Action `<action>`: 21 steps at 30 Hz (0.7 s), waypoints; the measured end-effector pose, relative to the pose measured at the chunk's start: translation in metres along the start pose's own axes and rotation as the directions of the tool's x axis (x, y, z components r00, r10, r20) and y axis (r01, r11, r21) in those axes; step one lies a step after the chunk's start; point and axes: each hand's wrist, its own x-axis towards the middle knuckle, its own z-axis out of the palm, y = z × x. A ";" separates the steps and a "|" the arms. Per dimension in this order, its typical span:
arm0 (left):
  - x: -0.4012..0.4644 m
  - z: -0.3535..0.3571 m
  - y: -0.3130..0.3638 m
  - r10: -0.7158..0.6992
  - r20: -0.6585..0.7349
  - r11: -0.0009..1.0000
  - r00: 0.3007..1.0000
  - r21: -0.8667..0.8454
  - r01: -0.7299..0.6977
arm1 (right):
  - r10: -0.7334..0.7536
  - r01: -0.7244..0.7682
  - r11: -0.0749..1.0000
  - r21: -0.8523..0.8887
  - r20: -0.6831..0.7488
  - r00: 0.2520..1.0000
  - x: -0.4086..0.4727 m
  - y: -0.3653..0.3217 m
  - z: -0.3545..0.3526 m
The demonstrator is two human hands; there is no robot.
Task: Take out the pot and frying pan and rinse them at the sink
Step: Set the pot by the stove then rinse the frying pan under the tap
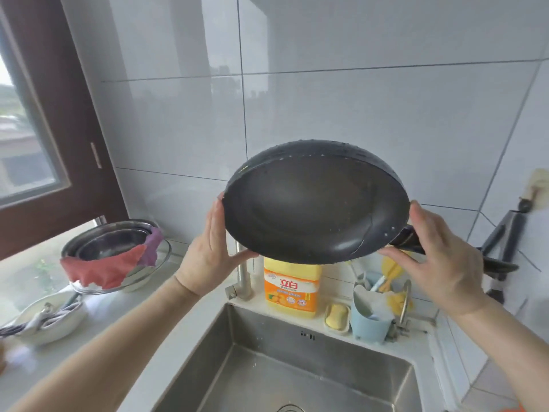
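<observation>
The frying pan is held up in the centre of the frame, above the sink and in front of the tiled wall, tilted so that its dark inner face is turned toward the camera. The left hand is open and flattened against the pan's left rim, thumb under the lower edge, supporting rather than gripping. The right hand is at the right rim where the handle joins the body, fingers curved loosely about it; whether it closes fully on the handle cannot be determined. Water droplets are visible on the upper outer wall and near the handle joint, which suggests that rinsing of the pan is complete or nearly so and that draining is in progress. The sink basin at lower centre is bare of cookware, and no running water is visible at the faucet. The pot does not appear anywhere in the frame, so its status cannot be established. A detergent bottle stands behind the sink, and stacked steel bowls sit at centre left.
</observation>
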 end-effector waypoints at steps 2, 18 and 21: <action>0.015 -0.005 0.000 -0.005 0.000 1.000 1.000 0.000 0.005 | -0.014 0.014 1.000 -0.025 -0.032 0.999 0.011 0.004 -0.001; 0.064 0.002 -0.004 0.197 -0.175 0.980 0.965 0.018 -0.197 | -0.100 0.079 0.985 -0.151 -0.137 0.985 0.040 0.026 -0.013; 0.063 0.008 -0.011 0.220 -0.193 0.975 0.956 0.038 -0.217 | -0.087 0.067 0.985 -0.156 -0.127 0.988 0.039 0.025 -0.014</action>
